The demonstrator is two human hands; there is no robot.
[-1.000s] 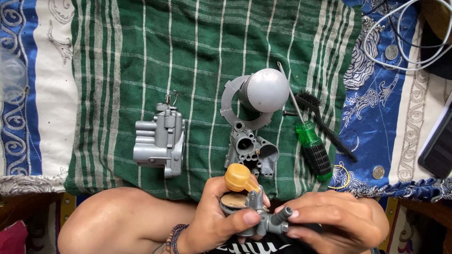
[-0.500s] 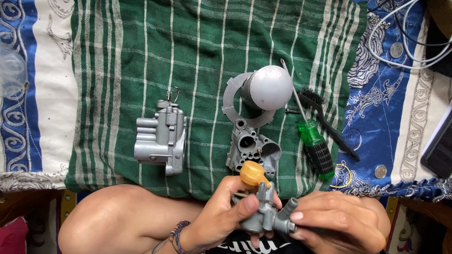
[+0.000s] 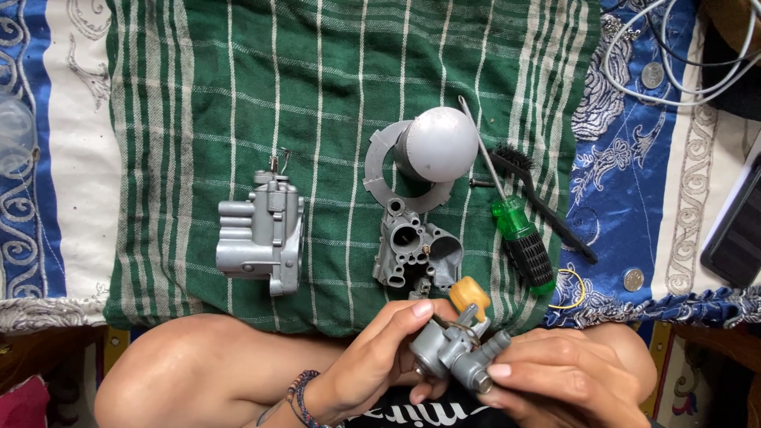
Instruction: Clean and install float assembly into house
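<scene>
Both my hands hold one small grey metal carburetor part (image 3: 452, 349) with a yellow cap (image 3: 470, 293) on top. My left hand (image 3: 372, 361) grips it from the left, fingers wrapped under and over it. My right hand (image 3: 571, 376) pinches its pipe end from the right. They hover over my lap, just below the edge of the green striped cloth (image 3: 333, 95). On the cloth just above lies a grey carburetor body (image 3: 416, 254).
A second grey housing (image 3: 261, 234) lies left on the cloth. A grey ring with a domed cap (image 3: 432, 147), a green-handled screwdriver (image 3: 519, 234) and a black brush (image 3: 539, 202) lie right. Coins, white cables and a dark phone (image 3: 733, 234) rest on the blue patterned sheet.
The held part has shifted right and turned in my hands, the yellow cap now further right. My right fingers have slid along the pipe end. Things on the cloth stay put.
</scene>
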